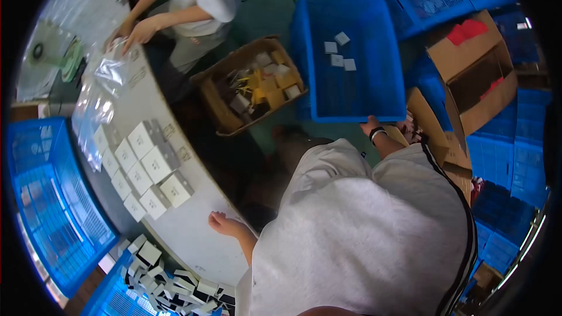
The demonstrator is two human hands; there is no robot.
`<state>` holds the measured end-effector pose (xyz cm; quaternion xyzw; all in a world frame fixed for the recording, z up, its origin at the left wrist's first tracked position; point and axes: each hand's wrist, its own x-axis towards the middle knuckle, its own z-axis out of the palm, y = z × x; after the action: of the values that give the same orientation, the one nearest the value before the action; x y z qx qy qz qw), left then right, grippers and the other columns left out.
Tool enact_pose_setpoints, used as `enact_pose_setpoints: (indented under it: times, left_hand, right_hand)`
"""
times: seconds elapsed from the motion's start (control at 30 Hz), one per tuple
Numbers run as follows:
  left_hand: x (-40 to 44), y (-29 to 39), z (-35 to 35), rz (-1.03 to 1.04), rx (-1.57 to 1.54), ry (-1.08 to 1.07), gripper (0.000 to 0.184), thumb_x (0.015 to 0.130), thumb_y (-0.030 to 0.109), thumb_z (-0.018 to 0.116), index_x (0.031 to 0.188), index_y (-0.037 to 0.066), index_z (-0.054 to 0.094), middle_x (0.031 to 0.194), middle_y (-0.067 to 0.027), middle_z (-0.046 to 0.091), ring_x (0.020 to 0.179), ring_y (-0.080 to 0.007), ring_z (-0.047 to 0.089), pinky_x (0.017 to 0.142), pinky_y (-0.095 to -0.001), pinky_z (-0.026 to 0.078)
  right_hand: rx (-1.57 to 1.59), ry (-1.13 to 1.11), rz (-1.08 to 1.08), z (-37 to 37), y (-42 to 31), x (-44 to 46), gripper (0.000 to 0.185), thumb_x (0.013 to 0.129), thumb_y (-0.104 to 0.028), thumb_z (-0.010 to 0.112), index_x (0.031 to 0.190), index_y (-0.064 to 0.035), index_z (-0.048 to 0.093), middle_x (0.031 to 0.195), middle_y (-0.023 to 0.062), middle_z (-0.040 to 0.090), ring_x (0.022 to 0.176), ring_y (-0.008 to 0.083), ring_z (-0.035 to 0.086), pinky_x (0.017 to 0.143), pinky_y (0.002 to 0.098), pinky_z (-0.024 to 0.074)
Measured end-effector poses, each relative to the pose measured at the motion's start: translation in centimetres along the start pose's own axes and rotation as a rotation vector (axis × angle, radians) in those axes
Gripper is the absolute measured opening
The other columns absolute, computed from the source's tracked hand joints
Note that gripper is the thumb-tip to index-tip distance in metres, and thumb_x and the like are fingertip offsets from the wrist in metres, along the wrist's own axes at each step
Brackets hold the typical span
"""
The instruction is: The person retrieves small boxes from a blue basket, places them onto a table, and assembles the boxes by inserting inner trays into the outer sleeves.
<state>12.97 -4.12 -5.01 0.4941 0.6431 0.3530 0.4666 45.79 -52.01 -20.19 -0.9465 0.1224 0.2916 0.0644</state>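
Observation:
My right hand (370, 126), below a dark wristband, grips the near rim of a large blue plastic crate (357, 105). Several small white boxes (342, 38) lie inside that crate. On the other side, my left hand (225, 223) rests by the edge of the white table (202, 240), its fingers curled in with nothing visible in them. Nearest to it are white boxes (158, 164) set in rows on the tabletop.
A co-worker (199, 0) handles clear plastic bags (111, 73) at the table's far end. A cardboard box (222, 114) of yellow and white pieces sits on the floor. Blue crates (52, 199) flank the table, and an open carton (468, 52) stands right.

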Motion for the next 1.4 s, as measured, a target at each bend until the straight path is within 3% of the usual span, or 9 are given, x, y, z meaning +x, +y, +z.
enact_pose_setpoints:
  times: [0.1, 0.13, 0.23, 0.67, 0.93, 1.17, 1.27, 1.37, 1.4]
  left_hand:
    - [-5.3, 0.7, 3.1, 0.2, 0.168, -0.398, 0.013, 0.088, 0.012, 0.051, 0.094, 0.001, 0.053, 0.085, -0.0058, 0.053, 0.077, -0.0142, 0.05, 0.071, -0.0256, 0.043]
    - [-6.9, 0.9, 4.4, 0.145, 0.148, -0.52, 0.011, 0.087, 0.009, 0.053, 0.094, 0.001, 0.054, 0.084, -0.0051, 0.054, 0.077, -0.0141, 0.051, 0.071, -0.0257, 0.043]
    - [-10.0, -1.0, 9.3, 0.146, 0.3, -0.788, 0.008, 0.083, 0.002, 0.056, 0.091, 0.001, 0.056, 0.081, -0.0053, 0.057, 0.076, -0.0152, 0.055, 0.069, -0.0263, 0.045]
    - [-25.4, -11.2, 57.7, 1.199, 0.53, -1.463, 0.032, 0.07, 0.005, 0.066, 0.101, 0.004, 0.056, 0.1, -0.0126, 0.055, 0.092, -0.0319, 0.054, 0.078, -0.0396, 0.044]
    - [-30.7, -28.2, 80.1, 1.161, 0.968, -1.397, 0.062, 0.067, 0.019, 0.071, 0.12, 0.005, 0.042, 0.116, -0.0135, 0.049, 0.106, -0.0322, 0.049, 0.087, -0.0401, 0.045]
    - [-31.3, -47.3, 89.0, 1.452, 0.839, -1.386, 0.075, 0.066, 0.024, 0.074, 0.129, 0.009, 0.036, 0.124, -0.0112, 0.045, 0.112, -0.0317, 0.044, 0.095, -0.0409, 0.039]
    - [-35.1, -49.1, 92.4, 1.382, 1.117, -1.454, 0.073, 0.078, 0.029, 0.061, 0.136, 0.001, 0.027, 0.141, -0.0154, 0.029, 0.132, -0.0337, 0.021, 0.107, -0.0403, 0.024]
    - [-35.2, -50.6, 93.2, 1.427, 1.16, -1.313, 0.065, 0.077, 0.014, 0.052, 0.137, 0.007, 0.027, 0.138, -0.0104, 0.034, 0.129, -0.0264, 0.029, 0.105, -0.0402, 0.025]
    - [-35.4, -50.2, 93.1, 1.43, 1.141, -1.268, 0.073, 0.067, 0.017, 0.066, 0.131, 0.007, 0.033, 0.126, -0.0094, 0.04, 0.12, -0.027, 0.037, 0.1, -0.0382, 0.032]
  right_hand:
    - [0.265, 0.15, -0.031, 1.9, 7.2, 2.2, 0.043, 0.073, -0.042, 0.063, 0.091, -0.0032, 0.062, 0.085, 0.021, 0.061, 0.09, 0.0385, 0.055, 0.079, 0.042, 0.0442]
    - [0.237, -0.08, 0.091, -1.3, 5.1, 0.6, 0.046, 0.076, -0.027, 0.064, 0.111, -0.0011, 0.049, 0.106, 0.0223, 0.057, 0.101, 0.0362, 0.054, 0.087, 0.041, 0.0436]
    - [0.163, -0.041, 0.008, -1.0, 1.9, 2.8, 0.05, 0.074, -0.028, 0.067, 0.112, -0.0014, 0.048, 0.109, 0.021, 0.056, 0.102, 0.0344, 0.054, 0.086, 0.0405, 0.0442]
    - [0.435, 0.062, -0.038, 4.4, 1.7, 43.2, 0.071, 0.069, -0.036, 0.073, 0.124, -0.005, 0.042, 0.121, 0.0224, 0.045, 0.111, 0.0373, 0.046, 0.092, 0.042, 0.0414]
    - [0.143, 0.066, -0.12, 10.4, 6.1, 60.1, 0.081, 0.067, -0.031, 0.074, 0.133, -0.0097, 0.031, 0.131, 0.0227, 0.034, 0.118, 0.0378, 0.04, 0.094, 0.0435, 0.0407]
    - [0.364, 0.049, -0.008, 19.3, 9.1, 71.5, 0.11, 0.069, -0.049, 0.069, 0.135, 0.0111, 0.004, 0.13, 0.0263, 0.039, 0.119, 0.0355, 0.042, 0.098, 0.0392, 0.0364]
    - [0.084, 0.357, -0.039, 19.9, 8.2, 69.2, 0.099, 0.058, -0.046, 0.079, 0.121, 0.0124, 0.031, 0.115, 0.0247, 0.051, 0.106, 0.0351, 0.052, 0.087, 0.0378, 0.0442]
    - [0.119, 0.453, -0.059, 20.3, 8.3, 69.4, 0.075, 0.059, -0.04, 0.08, 0.107, 0.009, 0.05, 0.108, 0.0225, 0.057, 0.099, 0.0342, 0.056, 0.083, 0.0387, 0.0459]
    - [0.362, 0.438, -0.15, 19.5, 9.1, 70.1, 0.061, 0.064, -0.038, 0.077, 0.101, 0.0056, 0.056, 0.102, 0.0211, 0.06, 0.095, 0.0336, 0.058, 0.08, 0.0387, 0.0467]
